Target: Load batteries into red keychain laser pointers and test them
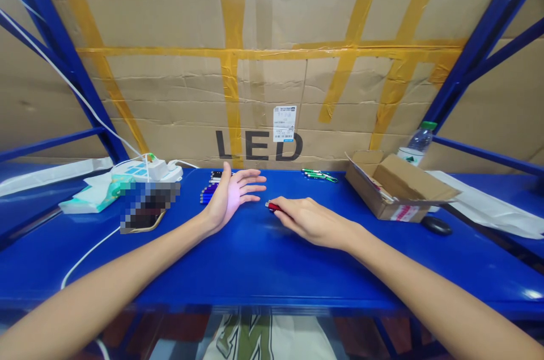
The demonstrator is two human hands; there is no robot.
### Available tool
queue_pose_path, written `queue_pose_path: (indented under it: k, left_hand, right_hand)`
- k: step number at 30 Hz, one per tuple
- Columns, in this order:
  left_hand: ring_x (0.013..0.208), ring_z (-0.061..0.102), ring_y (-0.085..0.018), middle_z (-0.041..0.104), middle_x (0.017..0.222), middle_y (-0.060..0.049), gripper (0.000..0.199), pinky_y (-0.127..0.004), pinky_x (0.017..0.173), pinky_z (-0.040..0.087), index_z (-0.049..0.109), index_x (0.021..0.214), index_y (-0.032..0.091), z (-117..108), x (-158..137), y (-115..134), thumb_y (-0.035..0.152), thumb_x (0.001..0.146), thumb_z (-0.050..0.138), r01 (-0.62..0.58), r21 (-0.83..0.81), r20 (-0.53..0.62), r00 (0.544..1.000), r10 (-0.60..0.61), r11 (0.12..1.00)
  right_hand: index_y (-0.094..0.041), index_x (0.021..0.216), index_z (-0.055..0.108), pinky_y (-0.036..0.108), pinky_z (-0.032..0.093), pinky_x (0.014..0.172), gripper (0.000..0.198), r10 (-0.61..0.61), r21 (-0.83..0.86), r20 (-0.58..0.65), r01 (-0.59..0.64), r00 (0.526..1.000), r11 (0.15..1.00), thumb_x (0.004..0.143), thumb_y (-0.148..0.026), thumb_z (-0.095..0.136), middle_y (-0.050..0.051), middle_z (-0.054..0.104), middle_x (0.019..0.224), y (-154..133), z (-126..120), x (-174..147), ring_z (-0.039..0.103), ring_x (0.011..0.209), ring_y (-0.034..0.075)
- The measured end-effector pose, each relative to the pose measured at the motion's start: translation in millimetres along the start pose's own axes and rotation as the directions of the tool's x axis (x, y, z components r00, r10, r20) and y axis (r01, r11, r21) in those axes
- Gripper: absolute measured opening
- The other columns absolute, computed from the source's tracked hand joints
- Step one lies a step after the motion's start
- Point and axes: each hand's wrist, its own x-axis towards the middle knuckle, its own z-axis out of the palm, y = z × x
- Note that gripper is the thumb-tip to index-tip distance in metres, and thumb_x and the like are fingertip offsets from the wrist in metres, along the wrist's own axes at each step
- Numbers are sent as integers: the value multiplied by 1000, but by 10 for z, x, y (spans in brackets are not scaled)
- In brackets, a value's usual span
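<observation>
In the middle of the blue shelf, my right hand (312,221) grips a small red flashlight (272,206), its front end pointing left. My left hand (233,193) is held up across from it, fingers spread and palm turned to the right. A pale violet glow lies on that palm. Behind and left of my left hand is a row of several blue flashlights (207,195), partly covered by the hand. Black and white pieces (216,176) of similar size lie just beyond them. Farther back to the right, several slim green pieces (318,175) rest together.
On the left are a phone (148,210), a tissue pack (96,197) and a white power strip (157,169) with cables. An open cardboard box (382,190), black mouse (437,225) and bottle (419,142) stand right. A tall cardboard sheet (178,105) closes the back.
</observation>
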Motion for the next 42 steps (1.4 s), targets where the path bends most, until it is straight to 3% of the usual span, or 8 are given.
queue_pose_path:
  k: [4,12,23,29,42]
  left_hand:
    - [121,70,-35,71,136,-22,88,-40,92,58,71,128,14,-1,-1,3,89,96,35,8,-7,15,1000,-8,1000]
    - [119,71,-34,72,135,-21,89,-39,90,59,72,128,14,-7,4,-4,89,96,35,2,-8,16,1000,-2,1000]
    - [119,71,-34,72,134,-22,89,-39,89,59,72,127,14,6,-4,4,89,96,35,6,-4,11,1000,-6,1000]
    - [120,70,-36,71,135,-23,89,-40,90,59,72,128,13,8,-8,6,88,96,37,9,-9,16,1000,-9,1000]
    - [120,70,-35,71,135,-22,88,-40,90,58,72,128,15,3,-8,5,88,97,36,8,-1,31,999,-8,1000]
  right_hand:
    - [-20,125,55,33,45,76,21,-10,12,4,10,1000,1000,114,-28,39,9,74,109,-22,0,2,69,86,21]
    - [-21,107,57,29,36,68,14,-38,-5,-53,38,998,999,109,-23,44,4,71,88,-2,7,2,62,71,17]
    - [-21,110,58,29,37,69,17,-8,-37,-45,6,999,999,111,-26,42,6,73,91,5,12,-1,65,74,18]
    - [-21,111,60,29,40,72,19,66,-25,-85,-68,994,997,112,-27,42,8,76,99,25,28,24,70,80,20]
    - [-21,109,63,29,39,71,17,89,9,-88,-89,992,996,109,-26,47,6,77,94,33,45,34,70,78,20]
